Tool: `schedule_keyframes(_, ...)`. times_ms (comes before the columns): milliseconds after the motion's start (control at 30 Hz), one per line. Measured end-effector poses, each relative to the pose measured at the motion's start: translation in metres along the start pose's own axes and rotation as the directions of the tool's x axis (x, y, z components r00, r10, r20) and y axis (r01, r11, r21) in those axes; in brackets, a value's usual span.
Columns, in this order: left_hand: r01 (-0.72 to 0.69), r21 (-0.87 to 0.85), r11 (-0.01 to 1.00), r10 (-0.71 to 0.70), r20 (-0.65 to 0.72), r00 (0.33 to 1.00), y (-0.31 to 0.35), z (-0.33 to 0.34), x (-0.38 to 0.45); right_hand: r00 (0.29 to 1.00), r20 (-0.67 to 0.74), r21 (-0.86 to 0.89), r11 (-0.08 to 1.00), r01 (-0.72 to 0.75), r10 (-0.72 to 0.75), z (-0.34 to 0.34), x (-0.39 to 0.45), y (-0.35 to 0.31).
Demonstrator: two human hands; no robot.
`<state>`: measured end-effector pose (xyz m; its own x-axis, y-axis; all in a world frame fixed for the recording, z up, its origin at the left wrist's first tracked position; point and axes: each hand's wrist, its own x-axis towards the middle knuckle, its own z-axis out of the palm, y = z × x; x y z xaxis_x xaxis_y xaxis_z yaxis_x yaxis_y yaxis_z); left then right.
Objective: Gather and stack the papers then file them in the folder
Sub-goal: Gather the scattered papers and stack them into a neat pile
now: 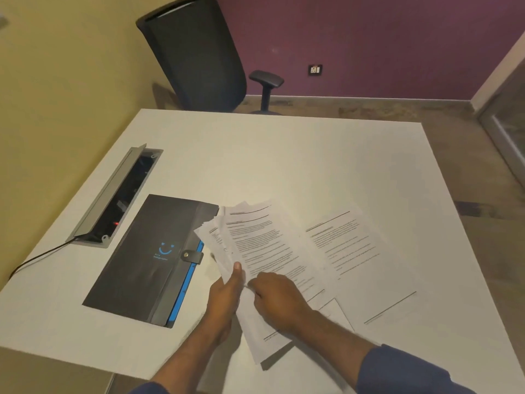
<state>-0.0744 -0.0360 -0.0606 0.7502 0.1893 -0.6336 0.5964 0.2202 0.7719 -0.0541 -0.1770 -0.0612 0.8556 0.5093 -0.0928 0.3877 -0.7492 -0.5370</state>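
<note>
Gathering stage, partly done. Left hand (225,291) grips a fanned, uneven stack (255,251) from beneath, thumb pressed on its top sheet; the stack is lifted off the table (284,155) at its near end, just right of the folder (147,257). Right hand (279,300) lies on the stack's near edge with fingers curled; whether it pinches a sheet or only steadies the stack cannot be told. One printed sheet (355,257) lies flat to the right, partly overlapped by the stack, and the corner of another shows beneath the right wrist; these are judged not yet collected. Edges are unsquared. The folder lies flat and closed, its strap (193,255) snapped, so squaring, unfastening and filing all remain. Beyond the folder an open cable tray (113,194) is set into the table, with a cord (37,257) running off the left edge. A chair (196,55) stands beyond the far edge. Nothing blocks the route between stack and folder.
</note>
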Motion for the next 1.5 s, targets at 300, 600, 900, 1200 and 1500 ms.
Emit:
schedule_keyframes(300,-0.01,-0.059,0.998,0.008,-0.027,1.0,0.003,-0.01,0.009,0.992,0.129,0.368,0.928,-0.051,0.003,-0.008,-0.016,0.013)
schedule_keyframes(600,-0.277,0.118,0.954,0.237,0.269,0.933,0.049,-0.051,-0.006,0.84,-0.064,0.779,0.554,-0.295,0.539,-0.072,-0.004,0.067)
schedule_keyframes(900,-0.371,0.106,0.923,0.306,0.385,0.871,0.076,-0.049,-0.014,0.961,0.138,0.889,0.397,-0.228,0.241,-0.092,0.003,0.056)
schedule_keyframes(1200,-0.462,0.169,0.87,0.438,0.161,0.884,0.097,-0.036,-0.018,0.939,-0.145,0.841,0.539,-0.048,0.311,-0.111,-0.008,0.038)
schedule_keyframes(1500,-0.62,-0.025,0.784,0.608,0.235,0.759,0.108,-0.026,-0.028,0.924,-0.221,0.81,0.586,-0.004,0.313,-0.122,-0.021,0.028)
